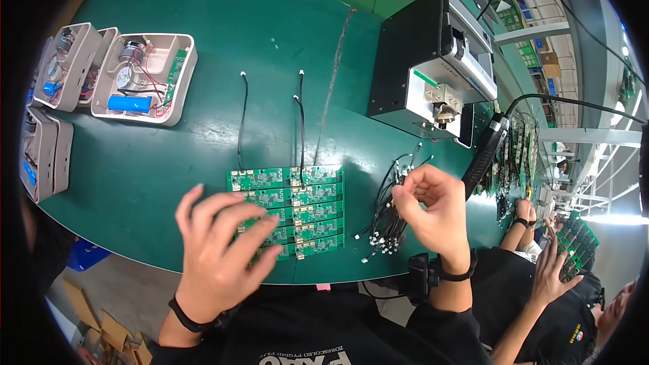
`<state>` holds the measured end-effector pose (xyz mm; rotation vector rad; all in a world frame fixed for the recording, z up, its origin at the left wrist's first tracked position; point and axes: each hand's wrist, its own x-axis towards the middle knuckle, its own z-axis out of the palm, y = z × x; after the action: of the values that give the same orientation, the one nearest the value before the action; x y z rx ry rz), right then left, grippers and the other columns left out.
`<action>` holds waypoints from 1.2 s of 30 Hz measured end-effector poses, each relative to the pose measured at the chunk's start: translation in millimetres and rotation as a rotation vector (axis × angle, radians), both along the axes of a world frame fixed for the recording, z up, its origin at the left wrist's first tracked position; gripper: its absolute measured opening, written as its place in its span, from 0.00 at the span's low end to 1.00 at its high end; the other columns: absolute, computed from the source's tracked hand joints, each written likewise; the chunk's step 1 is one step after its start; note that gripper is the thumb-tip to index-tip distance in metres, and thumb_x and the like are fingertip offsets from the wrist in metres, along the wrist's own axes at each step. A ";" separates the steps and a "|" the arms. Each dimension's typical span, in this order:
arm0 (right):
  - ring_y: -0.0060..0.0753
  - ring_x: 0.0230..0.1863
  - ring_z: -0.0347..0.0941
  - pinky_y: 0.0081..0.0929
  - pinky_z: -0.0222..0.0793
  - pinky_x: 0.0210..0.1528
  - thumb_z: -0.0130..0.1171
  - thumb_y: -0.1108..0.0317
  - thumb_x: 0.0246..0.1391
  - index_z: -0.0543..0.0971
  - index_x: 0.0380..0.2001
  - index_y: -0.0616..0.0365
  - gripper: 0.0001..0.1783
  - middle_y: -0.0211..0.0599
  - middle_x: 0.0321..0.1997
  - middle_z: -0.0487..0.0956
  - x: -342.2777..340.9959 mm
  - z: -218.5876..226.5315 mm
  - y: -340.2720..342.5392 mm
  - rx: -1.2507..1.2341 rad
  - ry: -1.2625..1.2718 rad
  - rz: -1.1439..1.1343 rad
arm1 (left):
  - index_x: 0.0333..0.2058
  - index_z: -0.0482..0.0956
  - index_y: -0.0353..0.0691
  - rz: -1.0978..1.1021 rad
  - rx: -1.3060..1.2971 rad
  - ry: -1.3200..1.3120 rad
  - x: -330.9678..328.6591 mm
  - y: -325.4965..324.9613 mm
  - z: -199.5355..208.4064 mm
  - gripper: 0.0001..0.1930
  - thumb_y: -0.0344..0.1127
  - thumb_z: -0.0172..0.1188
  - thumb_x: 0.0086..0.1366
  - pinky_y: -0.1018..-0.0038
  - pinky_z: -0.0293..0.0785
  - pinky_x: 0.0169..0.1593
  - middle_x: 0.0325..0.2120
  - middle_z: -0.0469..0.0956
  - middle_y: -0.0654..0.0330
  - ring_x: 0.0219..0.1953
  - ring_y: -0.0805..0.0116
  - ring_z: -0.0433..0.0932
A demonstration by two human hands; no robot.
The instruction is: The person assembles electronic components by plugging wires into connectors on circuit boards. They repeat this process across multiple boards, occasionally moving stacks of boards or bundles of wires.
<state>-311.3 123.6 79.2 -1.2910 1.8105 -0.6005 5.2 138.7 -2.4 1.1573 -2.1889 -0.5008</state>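
A panel of joined green circuit boards (318,213) lies on the green table in front of me. My left hand (220,243) hovers over its left side, fingers spread and nothing visible in them, hiding part of the boards. Two black cables with white plugs, a left one (242,122) and a right one (301,122), stretch away from the panel's far edge. To the right, a bundle of black cables (387,220) with white connectors lies loose. Over the bundle's far end my right hand (436,209) is closed in a pinch. What sits between its fingertips is hidden.
A black and silver machine (419,67) stands at the back right. Beside it hangs a black-handled tool (488,145) with a cord. Beige housings (179,105) with motors and blue batteries stand at the left. On the right, a co-worker's hand (551,274) holds a green board panel (578,243).
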 end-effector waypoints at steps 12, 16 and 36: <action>0.19 0.28 0.81 0.17 0.76 0.32 0.68 0.80 0.66 0.77 0.34 0.65 0.08 0.31 0.28 0.83 52.4 -4.8 10.8 -0.237 -0.186 -0.053 | 0.42 0.90 0.45 -0.231 0.036 0.163 -35.3 11.3 17.0 0.16 0.44 0.81 0.58 0.42 0.66 0.67 0.42 0.82 0.69 0.50 0.67 0.81; 0.18 0.27 0.81 0.17 0.76 0.32 0.69 0.80 0.66 0.77 0.35 0.65 0.09 0.31 0.28 0.83 55.6 -8.0 10.2 -0.288 -0.147 -0.072 | 0.41 0.90 0.46 -0.228 0.027 0.171 -29.7 8.7 13.7 0.14 0.42 0.80 0.59 0.44 0.67 0.64 0.41 0.82 0.70 0.47 0.69 0.81; 0.39 0.36 0.83 0.35 0.78 0.38 0.83 0.75 0.49 0.92 0.33 0.63 0.09 0.36 0.38 0.87 66.7 -26.2 -6.5 -0.397 -0.429 0.741 | 0.38 0.90 0.48 -0.245 0.011 0.396 -3.7 -3.5 -0.3 0.11 0.36 0.79 0.57 0.63 0.68 0.47 0.35 0.79 0.71 0.38 0.69 0.77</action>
<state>-244.5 117.2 53.0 -1.7929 0.7923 -0.7502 1.6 135.3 -2.8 0.7215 -1.9844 -0.7752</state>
